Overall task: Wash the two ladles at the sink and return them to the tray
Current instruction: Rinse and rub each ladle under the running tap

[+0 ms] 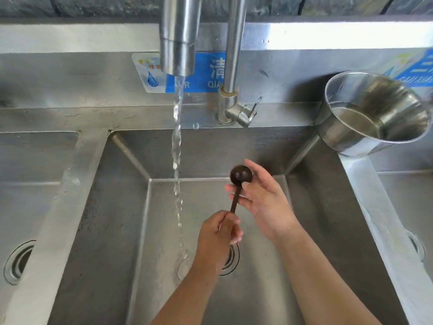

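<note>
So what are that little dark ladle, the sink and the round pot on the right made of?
The ladle looks like wood: dark brown, matte, hardly any shine, though dark plastic is possible. The sink looks like brushed stainless steel: grey, dull sheen, blurry reflections. The pot looks like polished steel: thin wall, bright mirror-like inside.

Blue sticker [206,71] on backsplash [70,76]: "清", "QIA" legible.
</note>
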Demonstrator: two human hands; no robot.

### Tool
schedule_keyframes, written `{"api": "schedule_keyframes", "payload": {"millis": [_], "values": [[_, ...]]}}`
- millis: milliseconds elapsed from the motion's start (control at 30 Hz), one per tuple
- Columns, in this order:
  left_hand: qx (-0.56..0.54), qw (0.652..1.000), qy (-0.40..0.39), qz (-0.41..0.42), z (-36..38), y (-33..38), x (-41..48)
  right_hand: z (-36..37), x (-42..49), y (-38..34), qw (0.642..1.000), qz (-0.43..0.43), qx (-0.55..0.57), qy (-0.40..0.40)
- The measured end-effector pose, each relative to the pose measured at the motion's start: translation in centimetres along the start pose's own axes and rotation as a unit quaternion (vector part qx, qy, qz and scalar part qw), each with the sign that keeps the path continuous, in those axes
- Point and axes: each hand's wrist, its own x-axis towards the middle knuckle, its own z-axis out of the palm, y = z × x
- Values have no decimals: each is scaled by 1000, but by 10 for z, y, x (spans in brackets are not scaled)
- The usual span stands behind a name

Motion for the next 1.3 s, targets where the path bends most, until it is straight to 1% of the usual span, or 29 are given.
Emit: {"api": "schedule_keyframes", "payload": {"millis": [67, 167, 233, 333, 433, 567, 633, 767, 867, 967, 1033, 1133, 1200, 1300], "values": [[-21, 1000, 0, -21, 9, -4, 4, -13, 3, 13, 997, 44, -14, 57], [-16, 998, -4, -54, 18, -14, 10, -33, 9, 37, 977, 146, -52, 149], [1, 998, -11, -68, 22, -23, 14, -46, 14, 51, 964, 186, -100, 163], [51, 995, -16, -87, 29, -37, 22, -62, 20, 67, 954, 216, -140, 154], [135, 985, -19, -104, 34, -51, 27, -74, 30, 76, 945, 216, -176, 170], [141, 980, -10, -137, 37, -61, 37, -85, 48, 84, 933, 206, -257, 145], [158, 976, -4, -148, 37, -66, 44, -92, 59, 88, 926, 205, -274, 157], [231, 959, -43, -161, 38, -74, 49, -105, 80, 93, 910, 189, -322, 182], [229, 957, -56, -169, 39, -75, 53, -109, 92, 92, 904, 188, -342, 174], [257, 955, -38, -144, 44, -80, 61, -110, 101, 93, 902, 190, -351, 166], [246, 957, -22, -152, 50, -83, 67, -113, 105, 96, 900, 190, -355, 169], [230, 957, -20, -174, 58, -88, 74, -120, 111, 102, 895, 178, -371, 174], [231, 956, -17, -182, 60, -91, 77, -125, 114, 106, 885, 168, -397, 177], [256, 952, 2, -168, 60, -94, 80, -127, 117, 109, 864, 153, -445, 179]]}}
